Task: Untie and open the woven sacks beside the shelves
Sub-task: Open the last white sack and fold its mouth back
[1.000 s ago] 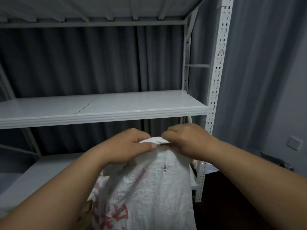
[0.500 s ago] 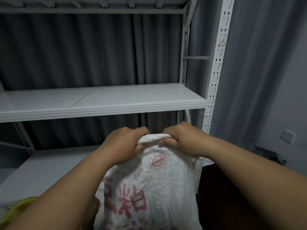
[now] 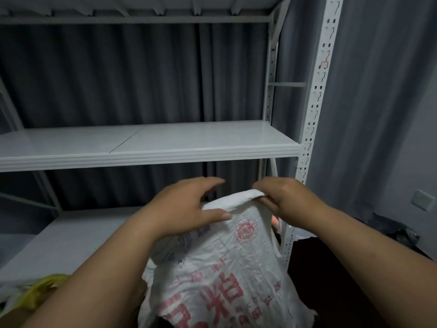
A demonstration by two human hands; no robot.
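Two bare hands at one upright white woven sack with red print (image 3: 227, 268), contents hidden, mouth pointing up, right hand (image 3: 287, 201) pinching its rolled top edge, left hand (image 3: 186, 209) just beside, thumb pressing the cloth, fingers loosely extended.

Counted: 1 white woven sack (image 3: 227, 268) w/ red print, 2 hands – left hand (image 3: 186, 209) & right hand (image 3: 286, 200), 1 shelving unit (image 3: 314, 110) w/ 3 shelf boards, 1 yellow bag (image 3: 40, 292), 1 wall socket (image 3: 423, 200).

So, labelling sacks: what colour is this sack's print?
Red print on the white sack, head view.
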